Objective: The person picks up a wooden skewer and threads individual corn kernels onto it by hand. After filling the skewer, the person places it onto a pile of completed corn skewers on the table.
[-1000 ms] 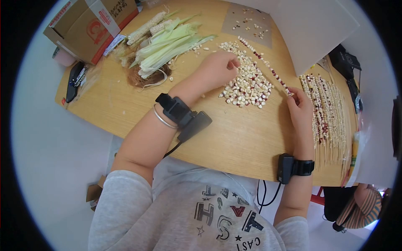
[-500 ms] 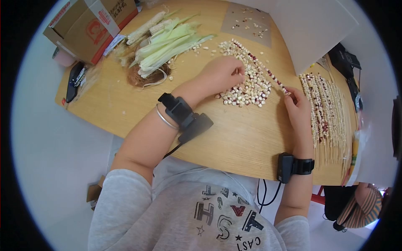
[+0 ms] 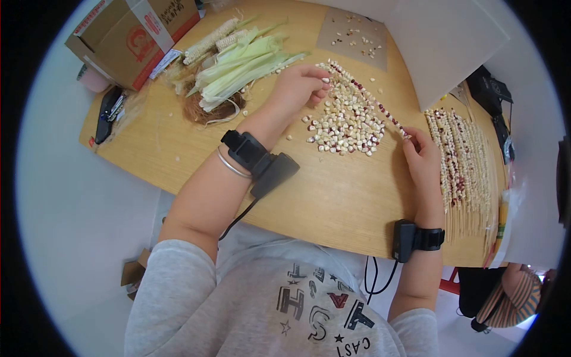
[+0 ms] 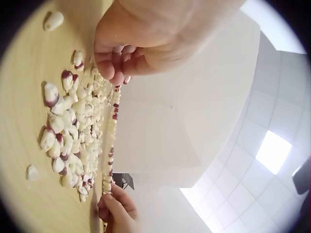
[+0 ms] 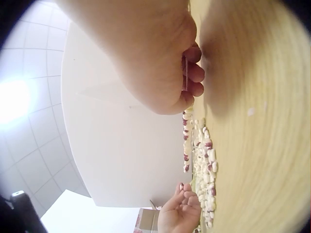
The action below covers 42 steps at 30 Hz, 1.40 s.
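Observation:
My left hand (image 3: 297, 89) pinches a single corn kernel (image 3: 325, 80) at its fingertips, beside the upper end of a skewer threaded with white and dark red kernels (image 3: 380, 107). The right hand (image 3: 423, 159) grips that skewer near its lower end, its fingers curled round the stick. A pile of loose kernels (image 3: 348, 122) lies on the table below the left hand. In the left wrist view, the left hand (image 4: 146, 39) is at the skewer's far end, with the right hand (image 4: 119, 211) at the other. The right wrist view shows the left hand's palm (image 5: 181, 211).
Corn husks (image 3: 238, 68) and bare cobs lie at the back left, near a cardboard box (image 3: 134, 44). Several filled skewers (image 3: 461, 160) lie in a row at the right. A grey sheet (image 3: 351, 38) with scattered kernels is at the back, beside a white panel (image 3: 446, 47).
The left hand dipped to the pile, then moved up and left, and now has a kernel at its fingertips. The skewer's far end has lowered slightly; the right hand still holds it.

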Each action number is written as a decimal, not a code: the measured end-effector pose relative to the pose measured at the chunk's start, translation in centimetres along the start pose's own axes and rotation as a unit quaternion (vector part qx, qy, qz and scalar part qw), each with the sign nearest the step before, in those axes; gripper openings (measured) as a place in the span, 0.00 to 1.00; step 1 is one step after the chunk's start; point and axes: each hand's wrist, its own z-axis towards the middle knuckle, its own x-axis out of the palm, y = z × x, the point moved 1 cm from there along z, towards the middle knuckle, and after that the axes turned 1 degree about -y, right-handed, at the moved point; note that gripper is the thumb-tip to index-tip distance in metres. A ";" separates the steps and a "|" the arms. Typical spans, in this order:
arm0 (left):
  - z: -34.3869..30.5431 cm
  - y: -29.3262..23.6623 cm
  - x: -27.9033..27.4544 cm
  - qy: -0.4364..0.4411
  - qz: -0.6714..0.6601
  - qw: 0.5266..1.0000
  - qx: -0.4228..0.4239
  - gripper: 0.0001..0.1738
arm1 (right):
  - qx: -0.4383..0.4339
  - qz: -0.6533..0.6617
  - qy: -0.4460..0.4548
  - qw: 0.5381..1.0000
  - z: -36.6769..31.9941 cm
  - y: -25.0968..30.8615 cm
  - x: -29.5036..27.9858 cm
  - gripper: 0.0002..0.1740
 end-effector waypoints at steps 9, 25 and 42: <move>0.3 -0.2 -0.5 0.018 -0.066 0.997 -0.030 0.06 | -0.001 -0.008 0.006 1.000 0.0 0.1 0.0 0.13; 1.4 -0.2 -2.8 -0.099 -0.135 0.986 -0.002 0.08 | -0.024 0.018 0.055 0.998 -0.4 1.5 0.0 0.12; 1.3 0.3 -2.5 -0.066 -0.075 0.995 -0.001 0.08 | -0.030 0.013 0.038 0.999 -0.5 1.4 0.0 0.12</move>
